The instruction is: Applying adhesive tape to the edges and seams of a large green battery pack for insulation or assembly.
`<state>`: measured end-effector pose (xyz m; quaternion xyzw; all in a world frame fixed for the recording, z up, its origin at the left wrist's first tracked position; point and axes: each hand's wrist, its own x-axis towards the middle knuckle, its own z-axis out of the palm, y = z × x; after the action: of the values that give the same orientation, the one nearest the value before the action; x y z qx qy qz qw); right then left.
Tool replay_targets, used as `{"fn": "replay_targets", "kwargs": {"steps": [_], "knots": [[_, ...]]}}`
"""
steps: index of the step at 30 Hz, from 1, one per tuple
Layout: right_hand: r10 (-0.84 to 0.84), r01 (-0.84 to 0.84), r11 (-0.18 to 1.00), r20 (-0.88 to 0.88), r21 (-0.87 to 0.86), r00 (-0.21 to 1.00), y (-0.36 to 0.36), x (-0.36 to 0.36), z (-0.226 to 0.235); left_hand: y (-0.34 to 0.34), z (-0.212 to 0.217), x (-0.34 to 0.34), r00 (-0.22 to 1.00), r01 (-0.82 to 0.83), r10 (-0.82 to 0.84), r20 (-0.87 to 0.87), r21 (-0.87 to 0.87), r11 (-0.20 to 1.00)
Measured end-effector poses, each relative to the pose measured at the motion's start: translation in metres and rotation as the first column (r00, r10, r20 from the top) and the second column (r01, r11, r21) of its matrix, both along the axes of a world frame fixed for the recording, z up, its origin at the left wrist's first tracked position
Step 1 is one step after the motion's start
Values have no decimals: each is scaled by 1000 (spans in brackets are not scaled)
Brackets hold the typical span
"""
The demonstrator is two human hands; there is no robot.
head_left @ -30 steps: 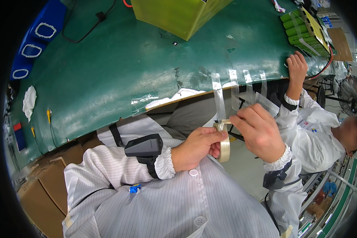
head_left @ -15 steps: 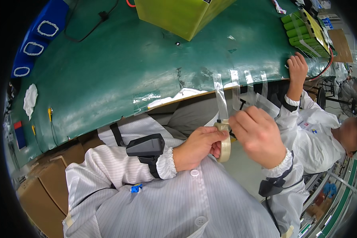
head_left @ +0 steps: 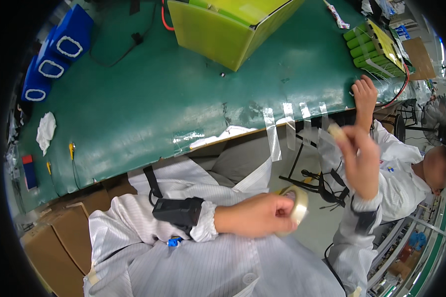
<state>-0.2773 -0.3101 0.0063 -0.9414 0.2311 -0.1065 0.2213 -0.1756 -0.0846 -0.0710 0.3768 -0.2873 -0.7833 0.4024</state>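
Note:
My left hand point(head_left: 257, 215) is closed around a roll of clear, yellowish tape point(head_left: 299, 210) in front of my chest. To its upper right, my right hand point(head_left: 362, 166) is raised and smeared by motion. A pale yellowish tip point(head_left: 336, 131) shows at its fingers; I cannot make out whether that is a fingertip or a held piece. A strip of clear tape point(head_left: 272, 136) hangs from the table edge, its lower end loose. Several shorter strips, such as this tape strip point(head_left: 289, 126), hang in a row to its right.
The green table point(head_left: 148, 99) carries a large yellow-green box point(head_left: 213, 34), a taped green battery pack point(head_left: 374, 49), blue packs point(head_left: 67, 42) and a white cloth point(head_left: 46, 131). A co-worker point(head_left: 401, 183) sits at the right, one hand point(head_left: 365, 96) on the table edge. Cardboard boxes point(head_left: 59, 247) stand lower left.
The leftmost tape strip has come apart from the roll and hangs loose. My left hand moved slightly right and down with the roll; my right hand moved away, up and right.

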Motion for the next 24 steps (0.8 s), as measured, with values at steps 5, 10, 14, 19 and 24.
{"fn": "replay_targets", "kwargs": {"steps": [5, 10, 14, 19, 24], "knots": [[-156, 143, 984, 121, 111, 980, -106, 58, -38, -20, 46, 31, 858, -106, 327, 397, -486, 867], [-276, 116, 921, 412, 373, 868, -111, 79, -31, -71, 72, 74, 774, -317, 481, 412, -406, 857], [-71, -373, 740, 616, 560, 784, -54, 63, -53, -118, 60, 101, 729, -569, 649, 219, -335, 751], [94, -159, 965, 292, 207, 952, -36, 74, -42, -136, 55, 120, 760, -622, 649, 33, -251, 742], [135, -142, 881, -48, -452, 990, -73, 113, -44, -78, 55, 122, 641, -430, 656, 400, -521, 737]]}}
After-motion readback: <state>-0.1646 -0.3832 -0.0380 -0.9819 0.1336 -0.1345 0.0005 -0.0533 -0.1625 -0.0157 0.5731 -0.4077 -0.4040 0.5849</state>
